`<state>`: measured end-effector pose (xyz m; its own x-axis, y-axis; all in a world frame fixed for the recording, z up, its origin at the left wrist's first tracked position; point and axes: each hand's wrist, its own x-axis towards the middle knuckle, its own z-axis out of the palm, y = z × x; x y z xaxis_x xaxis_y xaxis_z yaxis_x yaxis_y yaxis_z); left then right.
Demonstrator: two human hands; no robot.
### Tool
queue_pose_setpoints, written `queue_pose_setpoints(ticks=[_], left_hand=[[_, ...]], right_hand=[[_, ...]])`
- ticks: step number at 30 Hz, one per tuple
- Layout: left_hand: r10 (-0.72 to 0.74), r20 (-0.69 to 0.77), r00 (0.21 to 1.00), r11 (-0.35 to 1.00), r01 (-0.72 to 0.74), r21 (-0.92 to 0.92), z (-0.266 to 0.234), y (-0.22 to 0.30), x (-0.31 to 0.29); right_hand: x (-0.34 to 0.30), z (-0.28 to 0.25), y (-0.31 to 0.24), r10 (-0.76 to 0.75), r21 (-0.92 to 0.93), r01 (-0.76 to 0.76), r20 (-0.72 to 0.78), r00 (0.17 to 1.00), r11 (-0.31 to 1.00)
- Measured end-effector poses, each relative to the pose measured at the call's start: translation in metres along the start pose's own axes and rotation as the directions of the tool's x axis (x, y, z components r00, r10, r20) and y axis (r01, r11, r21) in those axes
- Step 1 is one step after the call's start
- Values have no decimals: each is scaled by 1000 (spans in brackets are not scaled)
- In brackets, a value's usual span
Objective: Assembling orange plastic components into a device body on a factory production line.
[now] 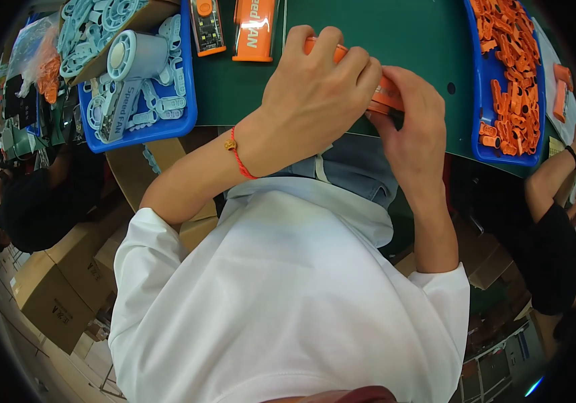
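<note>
An orange plastic casing [387,95] is held between my two hands, just above the near edge of the green table. My left hand [325,84] lies across its top with the fingers curled round it, covering most of it. On the other end, my right hand [419,111] pinches the casing between thumb and fingers. Beyond my left hand lie another orange casing [254,30] with a clear edge and an orange-framed piece [207,27] with a circuit board showing.
At left, a blue tray [190,101] carries light blue plastic parts and a light blue fan body [137,55]. A blue tray [480,87] at right holds many small orange parts. Cardboard boxes [60,282] stand lower left. People sit on both sides.
</note>
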<state>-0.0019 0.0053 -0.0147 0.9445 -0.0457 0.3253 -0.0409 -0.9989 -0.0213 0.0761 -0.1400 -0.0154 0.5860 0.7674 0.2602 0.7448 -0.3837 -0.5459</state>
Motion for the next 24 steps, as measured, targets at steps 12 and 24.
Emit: queue_pose_setpoints(ticks=[12, 24], left_hand=[[6, -53, 999, 999, -8, -40, -13, -2, 7], [86, -34, 996, 995, -87, -49, -21, -8, 11]], right_hand=[[-2, 7, 8, -70, 26, 72, -59, 996, 997], [-9, 17, 6, 40, 73, -28, -163, 986, 997]])
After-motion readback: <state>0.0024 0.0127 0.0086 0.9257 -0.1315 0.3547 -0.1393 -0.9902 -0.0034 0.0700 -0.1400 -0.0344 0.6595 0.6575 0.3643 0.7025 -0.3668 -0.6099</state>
